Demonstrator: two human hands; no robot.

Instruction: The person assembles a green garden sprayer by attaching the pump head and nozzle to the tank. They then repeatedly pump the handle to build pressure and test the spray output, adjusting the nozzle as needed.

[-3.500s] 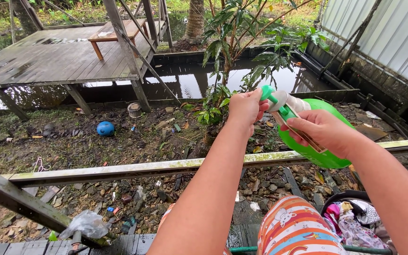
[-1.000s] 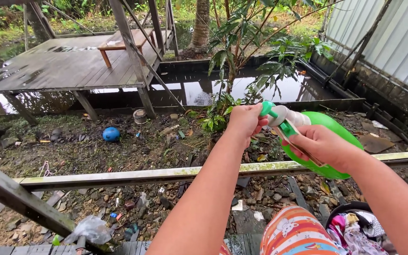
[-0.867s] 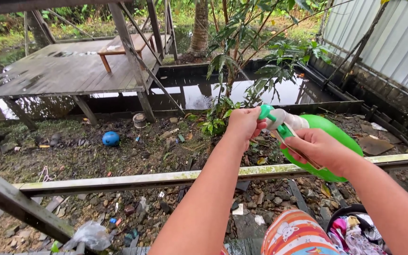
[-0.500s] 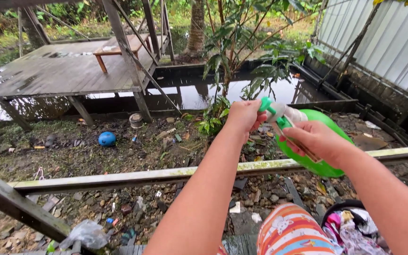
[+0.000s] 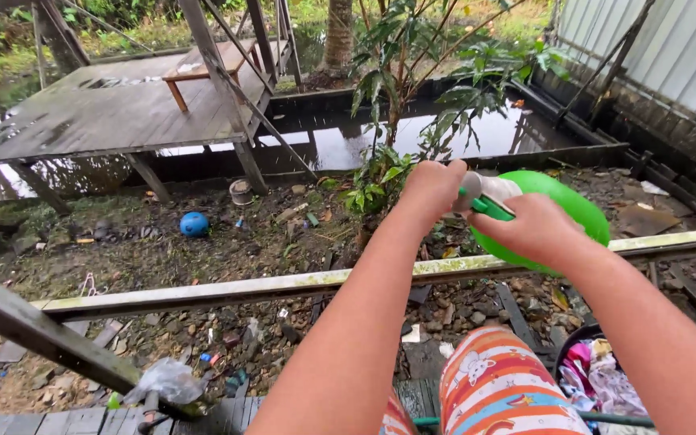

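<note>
A bright green spray bottle (image 5: 561, 205) with a white and green pump head (image 5: 489, 196) is held out over a wooden rail (image 5: 203, 290). My right hand (image 5: 532, 232) is wrapped around the bottle's neck and trigger. My left hand (image 5: 430, 189) is closed over the front of the pump head, hiding the nozzle. A small leafy plant (image 5: 380, 173) grows in the muddy ground just beyond the bottle.
A blue ball (image 5: 195, 224) lies on littered mud below. A wet wooden deck (image 5: 98, 113) with a small bench (image 5: 203, 72) stands beyond standing water (image 5: 340, 145). A corrugated wall (image 5: 670, 56) runs on the right. My knee in striped cloth (image 5: 497, 387) and a basket of clothes (image 5: 606, 383) are near.
Both hands and the bottle have stayed together at the rail with only slight shifts. My left hand has closed further over the pump head, now covering its nozzle.
</note>
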